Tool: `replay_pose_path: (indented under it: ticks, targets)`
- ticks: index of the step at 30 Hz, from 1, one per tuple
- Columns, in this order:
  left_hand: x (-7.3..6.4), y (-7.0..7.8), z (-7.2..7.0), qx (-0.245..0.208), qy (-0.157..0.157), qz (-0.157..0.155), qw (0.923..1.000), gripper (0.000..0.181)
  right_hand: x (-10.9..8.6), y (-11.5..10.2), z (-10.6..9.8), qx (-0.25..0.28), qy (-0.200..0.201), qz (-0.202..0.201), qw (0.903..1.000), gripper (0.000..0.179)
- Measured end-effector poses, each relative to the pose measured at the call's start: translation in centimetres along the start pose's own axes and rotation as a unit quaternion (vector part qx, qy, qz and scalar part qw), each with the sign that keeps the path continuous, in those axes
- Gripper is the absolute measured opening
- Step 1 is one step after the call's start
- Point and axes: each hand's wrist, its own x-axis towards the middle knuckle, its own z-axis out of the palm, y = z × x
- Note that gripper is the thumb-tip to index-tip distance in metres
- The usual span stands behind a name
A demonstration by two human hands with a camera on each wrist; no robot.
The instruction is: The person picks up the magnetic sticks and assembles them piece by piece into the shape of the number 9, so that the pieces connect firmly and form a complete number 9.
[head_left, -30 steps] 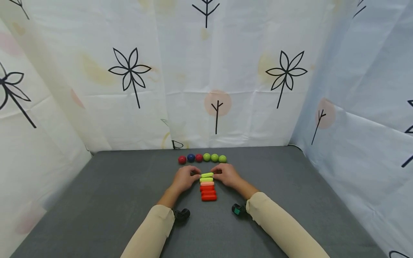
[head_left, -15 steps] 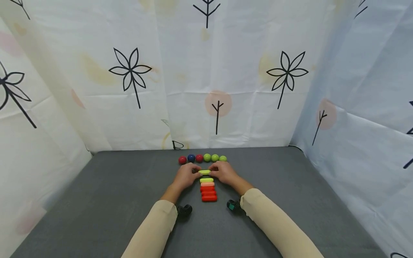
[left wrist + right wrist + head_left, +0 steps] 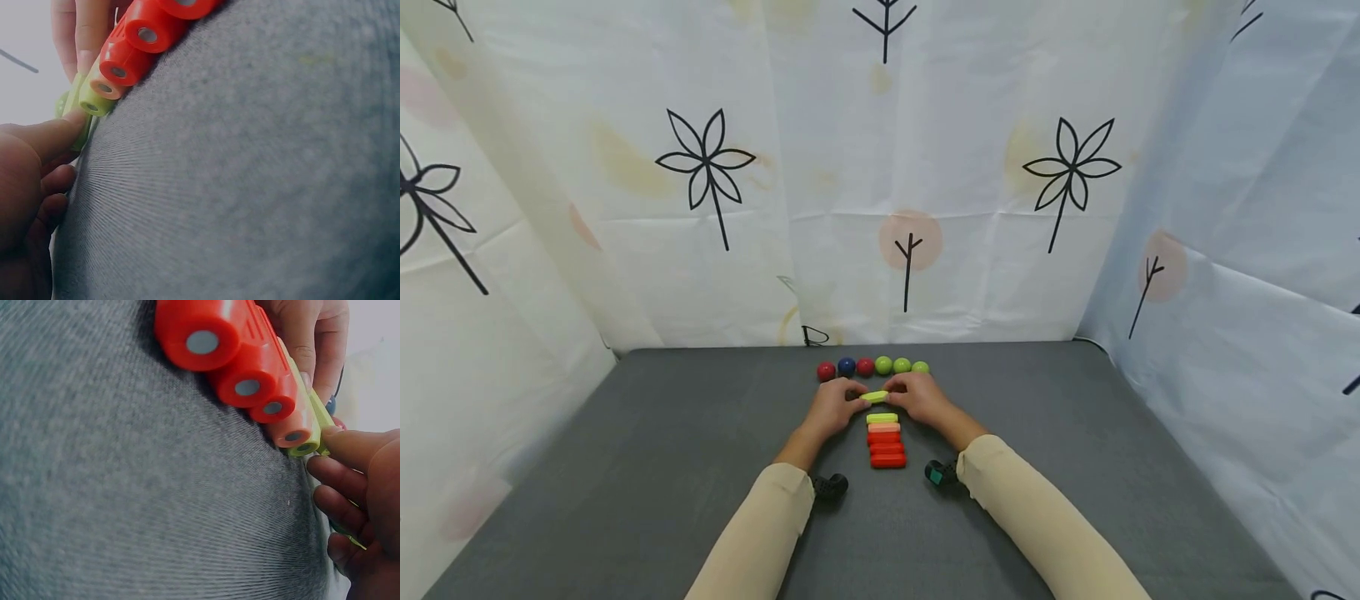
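Note:
In the head view, a yellow-green magnetic rod [image 3: 874, 397] is pinched at both ends, by my left hand [image 3: 833, 408] and my right hand [image 3: 921, 400]. It lies slightly tilted beyond a row of similar rods. Nearest to it in that row is a second yellow-green rod [image 3: 882, 418], then a salmon rod [image 3: 883, 428], then several red rods [image 3: 888, 461] on the near side. Both wrist views show round metal discs in the rods' ends. Thumb and fingertips of my left hand [image 3: 25, 181] press the held rod, partly hiding it.
Several balls stand in a line behind my hands: a red ball [image 3: 826, 372], a blue ball [image 3: 846, 367], another red ball [image 3: 865, 367] and green balls [image 3: 902, 365]. Grey cloth [image 3: 625, 467] covers the table. Patterned white curtains [image 3: 820, 167] hang behind and at the sides.
The held yellow-green rod has moved away from the row's far end, toward the balls, and slightly left. Both hands moved with it, the right forearm shifting left. The other rods stayed put.

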Motion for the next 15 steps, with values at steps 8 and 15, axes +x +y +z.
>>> replay_pose_path:
  ticks: [8,15]
  targets:
    - [-0.1,-0.2,0.1,-0.015,0.007,0.003,0.9999,0.019,-0.2,0.1,-0.9,0.011,0.011,0.004,0.9999,0.015]
    - [-0.3,-0.4,0.1,-0.027,0.014,-0.001,0.9995,0.018,0.3,0.2,-2.4,-0.022,0.055,-0.015,0.9982,0.016]
